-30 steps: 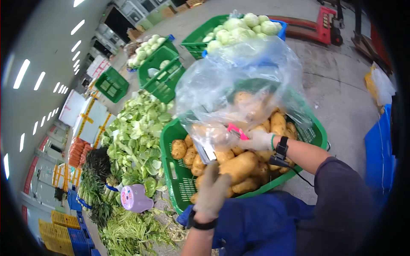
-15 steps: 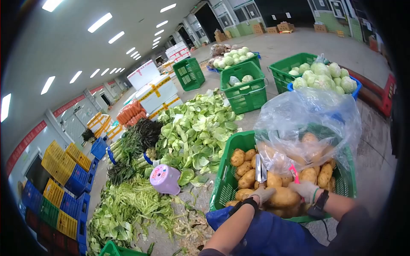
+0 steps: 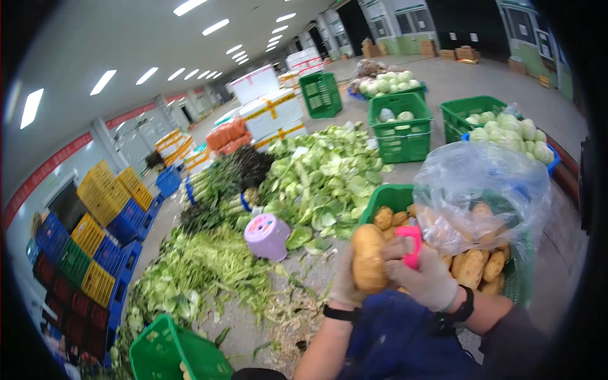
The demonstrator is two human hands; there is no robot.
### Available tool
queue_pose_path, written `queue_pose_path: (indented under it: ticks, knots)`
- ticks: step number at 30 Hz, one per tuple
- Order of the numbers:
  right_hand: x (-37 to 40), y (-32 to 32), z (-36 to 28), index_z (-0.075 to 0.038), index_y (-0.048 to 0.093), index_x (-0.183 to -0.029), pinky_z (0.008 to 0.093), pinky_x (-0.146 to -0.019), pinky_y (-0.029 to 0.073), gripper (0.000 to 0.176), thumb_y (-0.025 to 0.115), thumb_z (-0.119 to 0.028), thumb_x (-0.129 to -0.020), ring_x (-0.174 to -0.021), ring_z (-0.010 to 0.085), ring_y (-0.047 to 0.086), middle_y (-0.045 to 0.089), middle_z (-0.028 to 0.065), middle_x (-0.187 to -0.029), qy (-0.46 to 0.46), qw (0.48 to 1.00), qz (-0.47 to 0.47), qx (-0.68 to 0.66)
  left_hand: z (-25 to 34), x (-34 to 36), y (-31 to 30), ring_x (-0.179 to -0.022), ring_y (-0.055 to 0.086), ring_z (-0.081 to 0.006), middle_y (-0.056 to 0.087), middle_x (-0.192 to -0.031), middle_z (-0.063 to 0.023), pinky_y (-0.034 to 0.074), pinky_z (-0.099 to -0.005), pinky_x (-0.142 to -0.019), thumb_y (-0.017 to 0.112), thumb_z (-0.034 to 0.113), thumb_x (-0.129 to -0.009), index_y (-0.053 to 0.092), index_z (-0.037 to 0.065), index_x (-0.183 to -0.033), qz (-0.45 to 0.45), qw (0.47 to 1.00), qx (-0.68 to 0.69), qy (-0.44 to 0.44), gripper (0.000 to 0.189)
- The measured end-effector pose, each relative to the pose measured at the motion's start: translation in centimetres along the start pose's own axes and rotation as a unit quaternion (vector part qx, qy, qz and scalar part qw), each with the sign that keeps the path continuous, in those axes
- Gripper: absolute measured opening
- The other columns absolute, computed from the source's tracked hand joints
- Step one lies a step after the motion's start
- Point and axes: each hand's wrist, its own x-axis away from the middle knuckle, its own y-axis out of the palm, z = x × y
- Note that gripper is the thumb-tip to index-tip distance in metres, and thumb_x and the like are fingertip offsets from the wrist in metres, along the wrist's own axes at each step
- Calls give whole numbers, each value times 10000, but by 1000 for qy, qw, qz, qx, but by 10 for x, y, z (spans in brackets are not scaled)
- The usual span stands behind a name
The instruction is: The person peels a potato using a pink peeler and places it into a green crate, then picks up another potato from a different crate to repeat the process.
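Note:
My left hand [image 3: 345, 288], in a pale glove, holds a large potato [image 3: 369, 256] upright in front of me. My right hand [image 3: 425, 275], also gloved, grips a pink peeler [image 3: 411, 244] pressed against the potato's right side. Just behind my hands stands a green crate [image 3: 387, 197] full of potatoes [image 3: 475, 266]. A clear plastic bag [image 3: 484, 193] holding more potatoes rests on the crate's right half. A black band circles each wrist.
A lilac plastic stool [image 3: 268, 235] stands on the floor to the left, amid piles of leafy greens [image 3: 323, 177] and trimmings [image 3: 209, 272]. Green crates of cabbages [image 3: 402, 130] stand behind. Stacked coloured crates [image 3: 95, 240] line the left wall. A green basket [image 3: 171, 351] sits at the bottom left.
My left hand lifted a large potato out of the crate and raised it. My right hand brought the pink peeler up against it. My view swung up and to the left.

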Motion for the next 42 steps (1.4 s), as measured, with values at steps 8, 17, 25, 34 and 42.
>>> queue_pose_path:
  ticks: [8,17,25,34,42]
  knots:
    - [-26,204,34,-40,610,-963,312,-552,519,345,591,-377,-895,-601,167,629,625,57,-801,179,839,-509,76,-12,175,-163,-1044,609,-215,587,-1178,-50,515,-336,-872,475,341,-971,478,152,-1283,273,835,-347,329,364]
    - [-16,365,178,-41,584,-1085,316,-429,438,470,554,-466,-889,-534,170,559,609,64,-741,244,676,-616,323,-35,249,-303,-1137,557,-298,562,-1273,-91,520,-491,-923,419,556,-942,494,151,-1310,322,814,316,366,553]
    - [16,362,333,-51,585,-1103,378,-615,487,436,559,-443,-913,-673,252,620,647,139,-845,205,670,-661,268,-87,262,-406,-1110,564,-293,551,-1267,-122,509,-458,-941,405,552,-959,480,111,-1308,328,787,386,352,567]
    - [61,368,360,-29,583,-998,477,-736,474,374,462,-381,-964,-826,417,620,636,231,-829,125,723,-618,284,-43,279,-384,-1281,450,-307,509,-1360,-75,356,-490,-1072,373,481,-931,475,138,-1348,523,742,370,199,550]
    - [84,391,355,-12,605,-964,494,-772,470,423,428,-396,-964,-855,441,608,631,263,-877,150,769,-572,244,-4,298,-380,-1175,543,-322,533,-1303,-116,454,-530,-934,463,594,-871,512,128,-1295,683,691,153,178,632]
